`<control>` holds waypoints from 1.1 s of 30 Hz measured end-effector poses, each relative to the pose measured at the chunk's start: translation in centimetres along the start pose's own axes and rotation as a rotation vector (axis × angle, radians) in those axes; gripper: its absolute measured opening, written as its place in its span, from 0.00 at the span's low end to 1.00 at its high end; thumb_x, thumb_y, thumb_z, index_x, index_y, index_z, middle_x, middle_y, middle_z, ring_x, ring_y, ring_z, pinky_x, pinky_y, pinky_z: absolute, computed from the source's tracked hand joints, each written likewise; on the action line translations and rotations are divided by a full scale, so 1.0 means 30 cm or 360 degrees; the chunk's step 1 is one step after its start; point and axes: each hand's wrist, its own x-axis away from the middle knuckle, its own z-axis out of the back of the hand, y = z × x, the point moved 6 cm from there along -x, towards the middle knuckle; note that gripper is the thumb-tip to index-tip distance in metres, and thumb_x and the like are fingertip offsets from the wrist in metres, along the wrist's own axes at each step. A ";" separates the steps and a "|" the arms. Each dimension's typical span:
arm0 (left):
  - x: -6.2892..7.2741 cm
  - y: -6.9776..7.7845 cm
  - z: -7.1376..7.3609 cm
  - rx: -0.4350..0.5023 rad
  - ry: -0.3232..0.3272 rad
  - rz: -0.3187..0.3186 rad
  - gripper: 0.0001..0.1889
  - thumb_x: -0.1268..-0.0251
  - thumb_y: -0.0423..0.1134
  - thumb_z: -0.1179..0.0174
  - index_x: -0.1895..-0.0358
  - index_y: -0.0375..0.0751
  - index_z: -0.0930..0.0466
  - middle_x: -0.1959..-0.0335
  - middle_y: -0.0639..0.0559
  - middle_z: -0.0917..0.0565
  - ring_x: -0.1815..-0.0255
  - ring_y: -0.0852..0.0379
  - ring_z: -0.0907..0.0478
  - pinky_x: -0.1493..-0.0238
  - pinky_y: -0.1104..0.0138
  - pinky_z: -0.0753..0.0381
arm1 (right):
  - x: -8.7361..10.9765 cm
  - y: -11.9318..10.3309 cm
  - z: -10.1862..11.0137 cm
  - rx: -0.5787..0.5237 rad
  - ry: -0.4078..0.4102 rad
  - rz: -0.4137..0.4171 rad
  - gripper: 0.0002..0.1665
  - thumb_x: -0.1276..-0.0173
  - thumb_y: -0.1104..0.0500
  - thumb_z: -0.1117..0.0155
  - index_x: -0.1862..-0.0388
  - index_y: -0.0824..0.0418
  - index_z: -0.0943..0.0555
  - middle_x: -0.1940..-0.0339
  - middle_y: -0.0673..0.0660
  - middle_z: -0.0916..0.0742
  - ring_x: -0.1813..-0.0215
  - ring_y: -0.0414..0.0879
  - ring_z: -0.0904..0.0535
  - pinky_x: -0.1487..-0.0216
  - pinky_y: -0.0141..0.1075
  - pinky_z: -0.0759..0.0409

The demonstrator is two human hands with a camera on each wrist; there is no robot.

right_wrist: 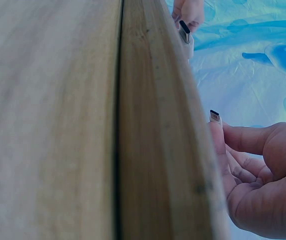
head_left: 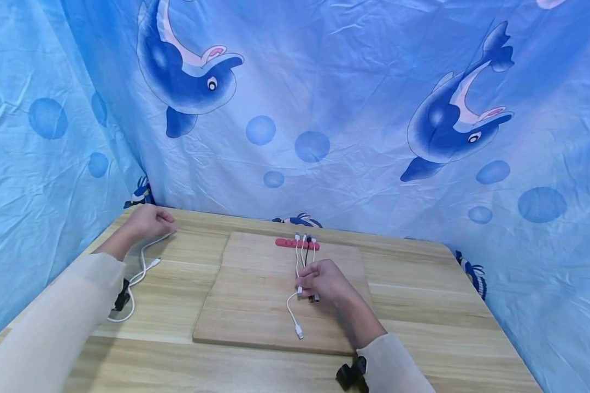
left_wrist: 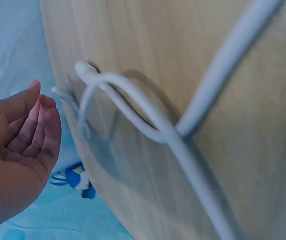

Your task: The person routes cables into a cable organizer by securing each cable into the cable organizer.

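On a wooden board (head_left: pixel 246 295) lies a red cable clip strip (head_left: pixel 283 242) with several cables, white and black, running through it toward me. My right hand (head_left: pixel 326 281) pinches a white USB cable near its connector (right_wrist: pixel 214 116) between thumb and index finger, over the cables' near ends. Below it, another white connector (head_left: pixel 299 331) lies on the board. To the left, my left hand (head_left: pixel 149 221) hovers with loosely bent fingers by one end of a looped white cable (head_left: pixel 142 262). In the left wrist view a small gap shows between fingertips and cable end (left_wrist: pixel 60 92).
The board rests on a light wooden table (head_left: pixel 423 305). Blue dolphin-print cloth (head_left: pixel 324 98) hangs behind and at both sides. Blue-and-white tassel-like items (head_left: pixel 141 192) show at the table's edges. A black wrist device (head_left: pixel 351 372) sits on my right sleeve.
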 end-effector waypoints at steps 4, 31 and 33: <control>0.010 -0.025 -0.005 0.0012 -0.0013 0.0028 0.16 0.38 0.36 0.29 0.55 0.24 0.17 0.66 0.41 0.13 0.60 0.44 0.19 0.54 0.51 0.20 | 0.001 -0.002 0.001 -0.0001 0.0002 -0.0007 0.08 0.29 0.68 0.34 0.53 0.71 0.16 0.64 0.60 0.10 0.69 0.45 0.13 0.63 0.39 0.12; -0.003 -0.078 -0.044 0.0019 -0.0071 0.0071 0.14 0.33 0.37 0.33 0.55 0.26 0.17 0.64 0.40 0.15 0.63 0.47 0.20 0.63 0.63 0.23 | -0.012 0.002 0.010 -0.0009 -0.0011 -0.0012 0.07 0.29 0.69 0.34 0.55 0.71 0.16 0.66 0.59 0.10 0.70 0.44 0.13 0.65 0.37 0.13; -0.003 -0.067 -0.042 0.0049 -0.0081 0.0055 0.15 0.31 0.37 0.35 0.53 0.25 0.18 0.63 0.39 0.15 0.63 0.48 0.21 0.64 0.63 0.23 | -0.013 0.004 0.012 -0.0009 -0.0011 -0.0021 0.06 0.29 0.69 0.35 0.55 0.71 0.16 0.66 0.59 0.10 0.70 0.44 0.13 0.65 0.37 0.13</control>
